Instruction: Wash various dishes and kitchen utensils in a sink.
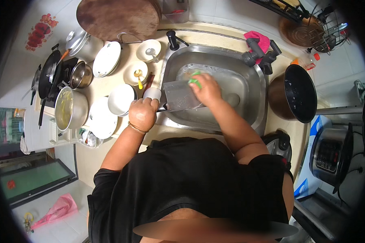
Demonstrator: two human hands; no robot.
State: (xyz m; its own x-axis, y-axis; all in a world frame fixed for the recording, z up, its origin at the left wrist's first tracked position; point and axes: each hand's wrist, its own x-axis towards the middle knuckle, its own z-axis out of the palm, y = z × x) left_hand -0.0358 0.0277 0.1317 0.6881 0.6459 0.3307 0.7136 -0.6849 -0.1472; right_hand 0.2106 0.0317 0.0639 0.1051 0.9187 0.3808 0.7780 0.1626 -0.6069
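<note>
My left hand [143,114] grips the dark handle of a cleaver [179,94] at the left rim of the sink. Its broad blade reaches flat over the stainless steel sink [257,91] and has wet specks on it. In my right hand [208,91] is a green scrubbing cloth or pad [195,82], held at the far end of the blade. The hand hides part of the blade, and the pad looks slightly blurred. Below, shallow water with some foam lies in the basin. Just beyond my left hand is a small white cup or bowl [152,94].
Left of the sink stand white bowls [121,98], plates [103,118], two bowls with spoons [136,73] and a metal pot [71,107]. A black faucet [172,41] rises behind. To the right are a dark inner pot [292,94], a grey pipe fitting [255,54] and a pink cloth [258,41].
</note>
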